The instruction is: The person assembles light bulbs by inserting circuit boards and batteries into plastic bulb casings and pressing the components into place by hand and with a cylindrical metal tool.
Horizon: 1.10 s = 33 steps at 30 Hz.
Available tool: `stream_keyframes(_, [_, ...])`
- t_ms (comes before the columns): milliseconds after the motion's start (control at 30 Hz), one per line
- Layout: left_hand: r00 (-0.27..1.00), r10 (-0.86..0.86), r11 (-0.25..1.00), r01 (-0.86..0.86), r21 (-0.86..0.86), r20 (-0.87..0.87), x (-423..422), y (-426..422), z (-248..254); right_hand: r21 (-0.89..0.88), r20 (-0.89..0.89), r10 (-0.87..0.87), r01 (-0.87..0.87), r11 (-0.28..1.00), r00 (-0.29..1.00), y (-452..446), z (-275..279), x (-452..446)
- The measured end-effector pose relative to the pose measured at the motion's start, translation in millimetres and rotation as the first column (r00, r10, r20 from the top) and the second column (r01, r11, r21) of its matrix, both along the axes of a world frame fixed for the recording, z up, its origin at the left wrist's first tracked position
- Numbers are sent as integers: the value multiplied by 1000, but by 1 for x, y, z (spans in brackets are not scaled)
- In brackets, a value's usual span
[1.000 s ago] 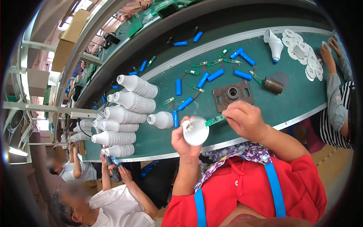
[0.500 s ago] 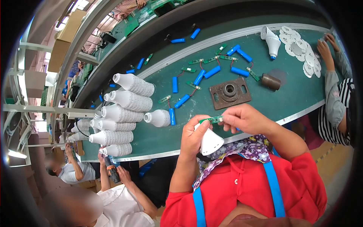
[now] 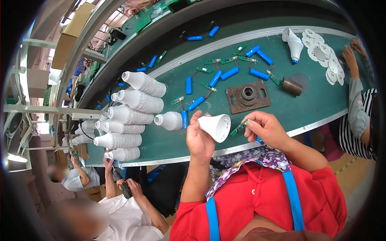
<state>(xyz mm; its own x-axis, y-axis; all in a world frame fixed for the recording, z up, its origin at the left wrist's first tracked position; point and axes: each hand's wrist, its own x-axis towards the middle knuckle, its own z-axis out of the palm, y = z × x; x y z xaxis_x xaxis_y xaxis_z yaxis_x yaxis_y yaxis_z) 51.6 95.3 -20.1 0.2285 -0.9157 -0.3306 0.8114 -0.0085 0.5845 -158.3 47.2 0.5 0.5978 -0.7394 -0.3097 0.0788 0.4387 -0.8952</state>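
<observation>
My left hand (image 3: 199, 141) has its fingers curled round a white plastic bulb housing (image 3: 216, 127), whose wide open mouth faces right. In my right hand (image 3: 266, 130) a small green circuit board (image 3: 240, 127) is pinched between thumb and fingers, just right of the housing's mouth and apart from it. A blue battery (image 3: 259, 140) shows partly beneath my right hand. Just beyond both hands, a rusty metal block with a round socket (image 3: 237, 105) lies on the green bench (image 3: 177, 148).
Stacked white housings (image 3: 124, 114) stand at left, with a single housing (image 3: 169, 121) beside them. Blue batteries (image 3: 230, 74) wired to boards lie across the bench. A metal cylinder (image 3: 292, 86) and white discs (image 3: 327, 56) are at right. A co-worker at left holds a power drill (image 3: 122, 184); another person's hands are at far right.
My left hand has turned the housing so its wide mouth points right instead of down. The board, formerly at the housing's narrow end, is now near the mouth, tilted in my right hand.
</observation>
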Motion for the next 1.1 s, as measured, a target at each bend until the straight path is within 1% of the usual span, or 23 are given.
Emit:
stream_keyframes(100, [994,-35,998,29,61,100,-11,-3,5,11,93,-44,43,999,995,1,-4,5])
stream_keyframes(200, [979,-141,990,136,43,147,-13,-1,8,48,179,-83,75,996,980,3,1,12])
stream_keyframes(233, [982,-106,988,86,126,156,-14,-2,5,61,207,-94,83,995,974,3,2,14])
stream_keyframes(333, [950,-142,988,118,100,278,-7,4,-8,41,65,-3,0,999,998,1,0,20])
stream_keyframes(467, [868,-156,986,109,126,471,-5,8,-1,-90,-89,110,-118,989,990,1,-14,16])
stream_keyframes(533, [872,-210,977,175,118,443,0,11,-6,-151,-167,161,-187,971,973,1,-16,11])
stream_keyframes(567, [871,-239,971,210,115,428,2,13,-8,-167,-181,140,-170,971,973,1,-16,11])
stream_keyframes(633, [787,-293,952,292,91,542,-3,15,-1,-200,-210,90,-133,971,974,2,-16,11])
stream_keyframes(667, [738,-314,939,335,80,597,-5,16,1,-116,-166,81,-101,988,983,-1,-14,11])
stream_keyframes(700, [724,-373,919,373,125,580,-1,20,-1,-28,-123,71,-75,997,990,-4,-12,12])
stream_keyframes(767, [699,-346,921,380,85,626,-2,20,-1,124,-56,59,-51,991,997,-4,-9,15])
stream_keyframes(867, [679,-320,924,377,60,661,-3,20,3,318,85,60,-84,944,995,-3,-16,16])
stream_keyframes(967, [683,-326,923,380,63,654,-2,21,3,337,109,39,-74,939,993,-3,-14,17])
stream_keyframes(1067, [686,-339,918,391,66,644,-1,21,3,412,159,0,-66,909,987,-1,-10,17])
stream_keyframes(1100, [687,-340,917,394,64,642,-1,21,2,411,153,-10,-54,910,988,0,-9,17])
